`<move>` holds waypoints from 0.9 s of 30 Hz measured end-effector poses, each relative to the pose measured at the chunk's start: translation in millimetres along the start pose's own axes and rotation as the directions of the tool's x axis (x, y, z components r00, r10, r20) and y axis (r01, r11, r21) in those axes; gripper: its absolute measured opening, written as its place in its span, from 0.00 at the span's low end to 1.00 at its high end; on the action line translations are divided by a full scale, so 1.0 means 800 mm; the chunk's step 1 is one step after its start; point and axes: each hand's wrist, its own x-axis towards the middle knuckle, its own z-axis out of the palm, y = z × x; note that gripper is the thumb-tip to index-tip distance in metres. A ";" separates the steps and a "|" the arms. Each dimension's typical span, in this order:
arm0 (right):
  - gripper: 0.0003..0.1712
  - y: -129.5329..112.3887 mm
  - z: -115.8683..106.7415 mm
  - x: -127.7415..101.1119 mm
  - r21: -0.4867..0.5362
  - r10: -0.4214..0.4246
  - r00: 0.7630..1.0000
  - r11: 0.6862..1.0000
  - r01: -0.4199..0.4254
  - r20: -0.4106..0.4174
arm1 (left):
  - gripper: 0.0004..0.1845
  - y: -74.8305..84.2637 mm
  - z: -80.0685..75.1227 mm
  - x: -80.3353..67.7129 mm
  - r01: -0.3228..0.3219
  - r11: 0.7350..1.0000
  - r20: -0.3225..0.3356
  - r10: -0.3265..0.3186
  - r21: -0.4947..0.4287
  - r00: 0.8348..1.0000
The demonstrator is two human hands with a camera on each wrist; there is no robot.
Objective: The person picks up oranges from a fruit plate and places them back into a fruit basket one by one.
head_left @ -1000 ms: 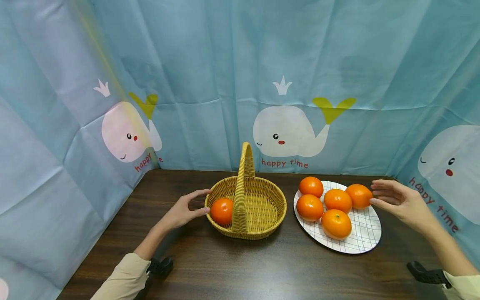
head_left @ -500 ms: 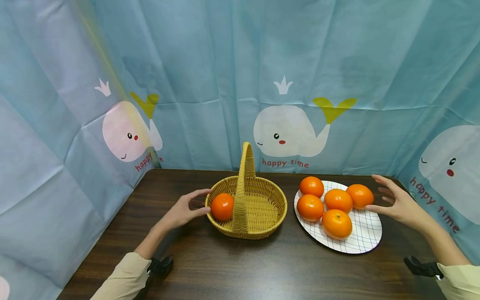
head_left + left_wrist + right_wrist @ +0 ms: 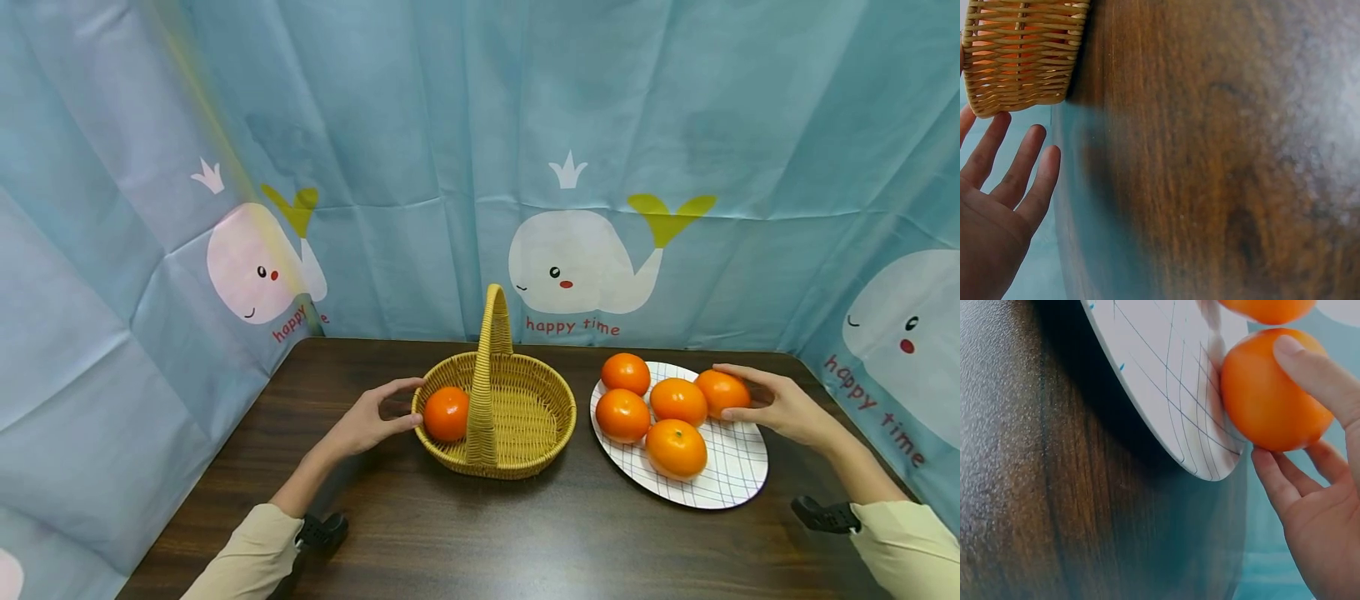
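In the head view a yellow wicker basket (image 3: 525, 467) with a tall arched handle stands mid-table, one orange (image 3: 446, 414) inside at its left end. My left hand (image 3: 367, 423) touches the basket's left rim with thumb and forefinger; its other fingers (image 3: 1019, 165) stretch out straight by the basket's side. To the right, a white plate (image 3: 731, 475) with a checked pattern carries several oranges. My right hand (image 3: 787, 408) pinches the rightmost orange (image 3: 722, 393), thumb on its near side and fingers round the far side. That orange stays over the plate beside the other fruit.
Another orange (image 3: 677, 449) lies at the front of the plate, with more oranges (image 3: 622, 415) on its left side. The dark wooden table (image 3: 510, 542) ends at a blue curtain (image 3: 420, 167) with whale prints behind and on both sides.
My right hand spread its fingers wider, then moved left and took hold of the rightmost orange. My left hand has stayed at the basket's rim.
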 end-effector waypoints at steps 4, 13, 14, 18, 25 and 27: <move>0.39 0.001 -0.001 -0.002 -0.020 0.020 1.000 1.000 -0.020 -0.019 | 0.31 -0.002 0.000 0.001 0.003 1.000 -0.001 -0.003 0.007 1.000; 0.39 -0.005 -0.013 -0.014 0.021 0.054 0.997 0.998 -0.053 -0.059 | 0.31 -0.002 -0.001 0.001 0.022 1.000 0.001 -0.022 0.006 1.000; 0.39 -0.006 -0.014 -0.016 0.026 0.053 0.997 0.998 -0.051 -0.063 | 0.31 -0.002 -0.001 0.001 0.022 1.000 0.001 -0.022 0.007 1.000; 0.39 -0.012 -0.020 -0.022 0.039 0.059 0.994 0.998 -0.055 -0.090 | 0.31 -0.002 -0.001 0.001 0.028 1.000 0.005 -0.028 -0.003 1.000; 0.40 -0.030 -0.030 -0.024 0.046 0.041 0.991 0.998 -0.036 -0.126 | 0.30 -0.001 0.000 0.002 0.024 1.000 0.006 -0.024 -0.001 1.000; 0.40 -0.035 -0.032 -0.023 0.048 0.032 0.991 0.999 -0.026 -0.130 | 0.30 -0.001 0.000 0.002 0.024 1.000 0.005 -0.024 0.001 1.000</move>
